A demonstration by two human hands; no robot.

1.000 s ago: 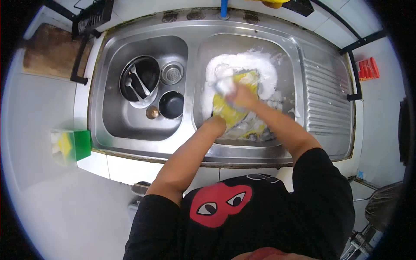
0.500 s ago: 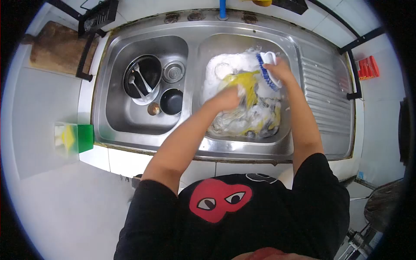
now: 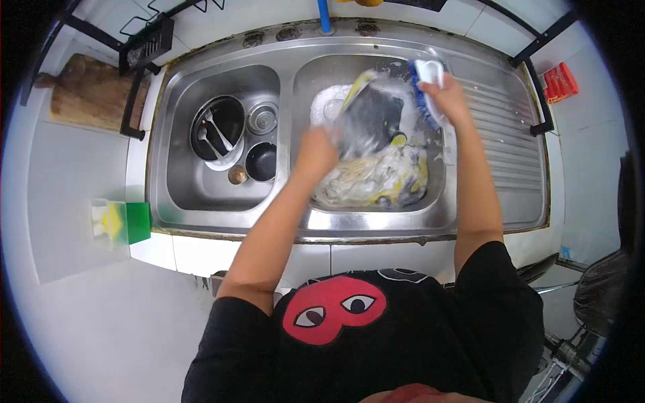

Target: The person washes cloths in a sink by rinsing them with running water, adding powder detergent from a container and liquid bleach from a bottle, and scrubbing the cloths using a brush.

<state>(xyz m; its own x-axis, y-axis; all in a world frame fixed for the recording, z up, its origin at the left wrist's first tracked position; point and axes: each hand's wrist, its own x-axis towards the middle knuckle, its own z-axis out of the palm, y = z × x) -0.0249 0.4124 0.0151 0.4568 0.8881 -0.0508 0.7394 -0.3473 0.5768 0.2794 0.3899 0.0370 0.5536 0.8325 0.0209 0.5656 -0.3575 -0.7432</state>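
My left hand [image 3: 317, 149] is closed on a soapy yellow-and-dark-grey cloth item [image 3: 376, 117], though its fingers are smeared by motion. Part of the cloth is raised, showing its dark face; the rest lies bunched under suds in the right basin [image 3: 438, 191]. I cannot tell what kind of cloth item it is. Wrapped round the white handle of a scrub brush [image 3: 430, 70] is my right hand [image 3: 450, 99]. The brush's blue bristles point left, towards the cloth, and it is held over the basin's right edge, apart from the cloth.
The left basin [image 3: 178, 181] holds a black pan [image 3: 235, 114] with a fork and spoon, a small dark pot [image 3: 261, 162] and a small round cup [image 3: 237, 175]. A ridged drainboard [image 3: 500, 148] lies right. A wooden board [image 3: 97, 94] and a green-and-yellow sponge holder [image 3: 138, 222] are left.
My left hand has moved left and pulled up a fold of the cloth, turning its dark side into view. The brush in my right hand has moved slightly up and right.
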